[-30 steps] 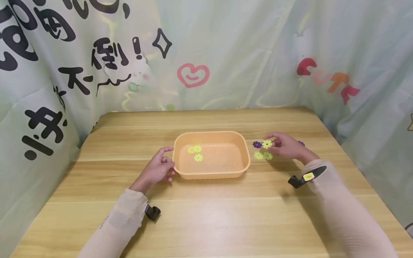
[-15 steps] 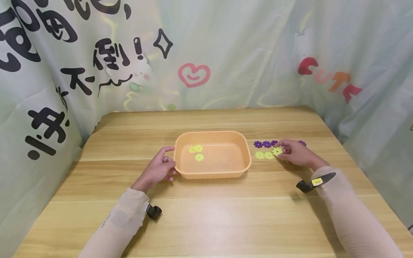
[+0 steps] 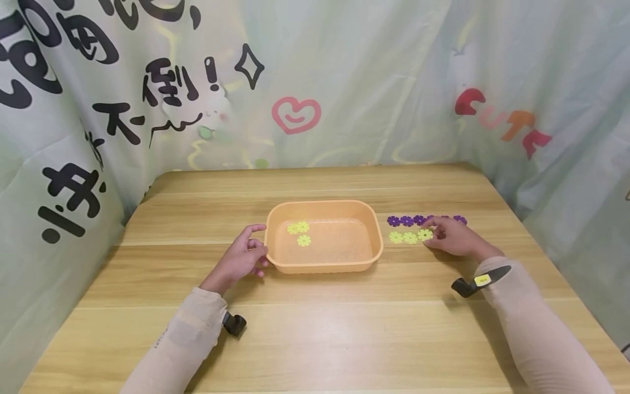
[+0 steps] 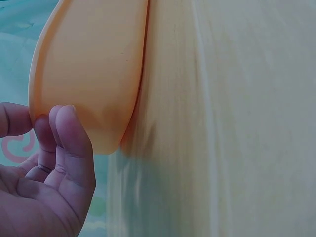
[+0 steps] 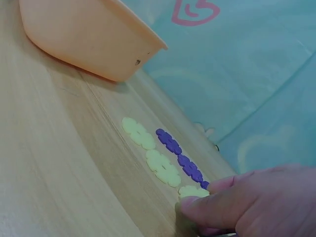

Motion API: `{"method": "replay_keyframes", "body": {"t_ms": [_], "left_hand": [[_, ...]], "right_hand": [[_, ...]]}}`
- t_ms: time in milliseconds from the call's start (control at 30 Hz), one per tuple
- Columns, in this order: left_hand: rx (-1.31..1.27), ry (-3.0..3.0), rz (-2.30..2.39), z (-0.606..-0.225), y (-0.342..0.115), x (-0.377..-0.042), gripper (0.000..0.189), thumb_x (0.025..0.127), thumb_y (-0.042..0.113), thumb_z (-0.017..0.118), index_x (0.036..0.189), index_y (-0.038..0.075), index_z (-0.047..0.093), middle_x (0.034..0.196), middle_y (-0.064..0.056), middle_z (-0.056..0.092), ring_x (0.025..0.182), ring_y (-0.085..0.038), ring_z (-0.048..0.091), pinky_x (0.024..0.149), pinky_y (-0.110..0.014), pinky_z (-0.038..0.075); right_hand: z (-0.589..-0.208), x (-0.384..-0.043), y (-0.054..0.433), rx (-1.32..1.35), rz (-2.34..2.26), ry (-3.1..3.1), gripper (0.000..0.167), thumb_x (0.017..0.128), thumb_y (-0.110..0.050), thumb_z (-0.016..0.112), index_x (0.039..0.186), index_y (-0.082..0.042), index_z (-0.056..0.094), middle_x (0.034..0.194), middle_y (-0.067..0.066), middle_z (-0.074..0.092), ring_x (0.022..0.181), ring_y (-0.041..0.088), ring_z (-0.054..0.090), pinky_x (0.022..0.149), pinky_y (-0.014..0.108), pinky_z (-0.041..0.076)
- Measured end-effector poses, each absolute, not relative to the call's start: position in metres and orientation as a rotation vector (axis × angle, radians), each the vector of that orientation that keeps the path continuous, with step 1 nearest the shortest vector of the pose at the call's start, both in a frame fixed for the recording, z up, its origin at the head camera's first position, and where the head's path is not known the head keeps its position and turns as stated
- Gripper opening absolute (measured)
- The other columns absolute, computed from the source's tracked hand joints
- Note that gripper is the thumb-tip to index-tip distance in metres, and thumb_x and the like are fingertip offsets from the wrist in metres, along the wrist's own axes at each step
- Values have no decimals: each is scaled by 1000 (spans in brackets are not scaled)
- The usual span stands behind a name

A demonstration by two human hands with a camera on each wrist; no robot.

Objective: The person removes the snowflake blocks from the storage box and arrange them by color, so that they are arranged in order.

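In the head view my right hand (image 3: 453,236) pinches a yellow flower-shaped plastic disc (image 3: 425,235) between thumb and fingers. It stands at the right end of a row of yellow discs (image 3: 403,237), close to the tabletop. Just behind runs a row of purple flower-shaped discs (image 3: 406,220), partly covered by that hand. My left hand (image 3: 240,257) touches the left end of the orange plastic tub (image 3: 322,268) with loosely bent fingers. In the left wrist view the fingertips meet the tub's rim (image 4: 32,94) from outside. Several yellow discs (image 3: 303,240) lie inside the tub.
A wooden table (image 3: 315,339) bears everything. Pale printed curtains (image 3: 364,82) hang behind it and along both sides. A black wrist camera (image 3: 234,324) sits on the left sleeve, another camera (image 3: 462,287) on the right.
My right hand left a yellow disc from above the purple row and now stands slightly nearer and further right, with a yellow disc at the yellow row's end. The left hand and tub stay put.
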State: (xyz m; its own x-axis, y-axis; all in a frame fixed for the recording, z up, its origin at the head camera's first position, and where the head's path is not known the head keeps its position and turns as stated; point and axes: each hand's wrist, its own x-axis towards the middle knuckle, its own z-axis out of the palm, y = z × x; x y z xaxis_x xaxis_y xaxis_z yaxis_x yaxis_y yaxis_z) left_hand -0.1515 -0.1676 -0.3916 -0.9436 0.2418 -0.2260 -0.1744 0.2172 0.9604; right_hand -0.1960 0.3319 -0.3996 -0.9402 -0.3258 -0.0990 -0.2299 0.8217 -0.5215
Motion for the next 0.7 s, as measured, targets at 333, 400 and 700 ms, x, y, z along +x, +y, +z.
{"method": "replay_keyframes", "body": {"t_ms": [333,400,700], "left_hand": [[70,2164,1788,-392,-168,-152,56,96,-1,50,147,10,28,92,-12,51,76,-26,57,56,-32,55],[74,2161,1791,-392,-169,-152,57,96,-1,50,147,11,28,92,-12,51,77,-26,57,56,-32,56],[76,2148,1789,-392,-169,-152,57,97,1,50,148,12,27,91,-10,49,78,-27,56,56,-32,55]], "right_hand": [[-398,-197,332,-407,-723,2795,38,88,-16,71,119,0,57,81,4,56,74,21,51,65,33,45],[-399,-197,332,-399,-725,2787,39,88,-17,72,120,0,57,80,4,56,72,20,50,64,32,44],[-400,-198,332,-399,-726,2774,40,89,-18,71,120,1,56,78,3,55,70,19,49,62,32,43]]}}
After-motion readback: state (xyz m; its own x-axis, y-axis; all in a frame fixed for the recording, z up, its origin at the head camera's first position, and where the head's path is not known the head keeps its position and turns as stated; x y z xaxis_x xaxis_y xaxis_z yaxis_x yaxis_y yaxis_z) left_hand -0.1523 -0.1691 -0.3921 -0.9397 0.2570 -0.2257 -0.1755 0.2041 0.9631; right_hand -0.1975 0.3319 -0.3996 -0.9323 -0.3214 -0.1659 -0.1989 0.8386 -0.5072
